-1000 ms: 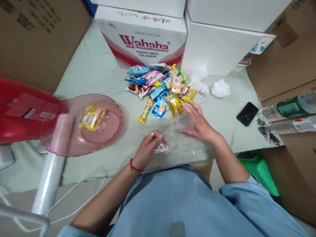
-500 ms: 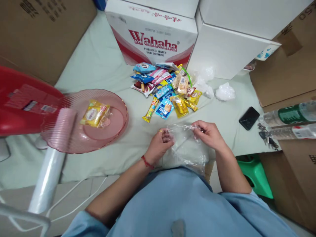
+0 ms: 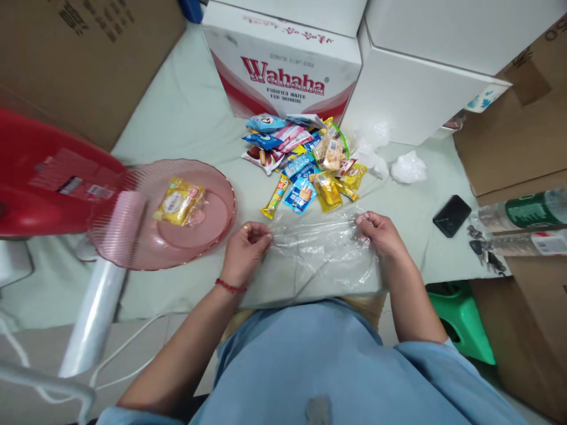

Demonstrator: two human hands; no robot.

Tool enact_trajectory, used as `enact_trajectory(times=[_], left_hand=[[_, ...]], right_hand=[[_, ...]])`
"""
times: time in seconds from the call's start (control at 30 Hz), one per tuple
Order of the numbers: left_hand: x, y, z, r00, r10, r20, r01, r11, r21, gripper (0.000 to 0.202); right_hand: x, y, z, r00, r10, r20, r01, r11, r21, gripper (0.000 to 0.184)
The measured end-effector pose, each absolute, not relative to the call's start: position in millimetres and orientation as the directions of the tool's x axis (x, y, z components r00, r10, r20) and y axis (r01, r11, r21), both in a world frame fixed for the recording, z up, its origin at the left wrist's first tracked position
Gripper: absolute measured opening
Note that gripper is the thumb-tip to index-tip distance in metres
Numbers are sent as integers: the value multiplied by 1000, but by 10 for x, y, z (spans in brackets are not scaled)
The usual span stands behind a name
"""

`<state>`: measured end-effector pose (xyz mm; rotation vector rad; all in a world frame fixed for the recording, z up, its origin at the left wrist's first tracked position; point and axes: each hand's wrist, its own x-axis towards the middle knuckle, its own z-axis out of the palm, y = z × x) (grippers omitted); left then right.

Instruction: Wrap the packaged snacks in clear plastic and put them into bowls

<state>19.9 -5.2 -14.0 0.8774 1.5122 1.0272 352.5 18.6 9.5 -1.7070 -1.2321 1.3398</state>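
A clear plastic bag [image 3: 323,254] is stretched out flat between my two hands, low over the front of the table. My left hand [image 3: 245,248] pinches its left edge, fingers curled. At the opposite edge, my right hand [image 3: 378,233] grips the film between thumb and fingers. Just beyond the bag lies a pile of wrapped snacks [image 3: 301,162] in blue, pink and yellow packets. To the left, a pink ribbed glass plate [image 3: 212,236] holds a yellow snack packet [image 3: 179,203].
Behind the snacks stands a Wahaha water carton [image 3: 287,71], with white boxes [image 3: 411,82] beside it. Crumpled white plastic [image 3: 410,168], a black phone [image 3: 452,215], keys [image 3: 485,248] and bottles [image 3: 522,212] lie right. A plastic roll [image 3: 93,319] and a red container [image 3: 53,177] are left.
My left hand has moved left, away from my right hand, and the bunched bag is now spread wide between them. The view has shifted slightly.
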Motion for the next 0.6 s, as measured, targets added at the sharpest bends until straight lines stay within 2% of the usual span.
enact_trajectory(times=[0.07, 0.1, 0.17, 0.23, 0.3, 0.4, 0.6], left_hand=[[187, -86, -135, -285, 948, -142, 243, 215, 946, 41], [204, -113, -126, -283, 959, -20, 369, 128, 921, 45], [272, -170, -102, -117, 979, 169, 565, -74, 822, 49], [360, -204, -81, 151, 958, 243, 632, -283, 722, 53], [442, -195, -69, 365, 898, 245, 587, -426, 688, 66], [507, -124, -59, 522, 828, 204, 485, -486, 727, 76], [257, -86, -44, 719, 692, 62, 404, -489, 773, 27]], right_hand=[[3475, 235, 42, 74, 937, -341, 347, -345, -872, 43], [3452, 253, 25, 87, 944, -320, 378, -328, -866, 42], [3418, 275, 10, 96, 958, -270, 427, -285, -858, 39], [3404, 280, 16, 94, 967, -236, 453, -253, -855, 38], [3414, 272, 31, 94, 970, -222, 467, -240, -851, 37], [3465, 252, 46, 103, 967, -235, 472, -255, -844, 38], [3656, 197, -35, 164, 942, -292, 410, -334, -848, 37]])
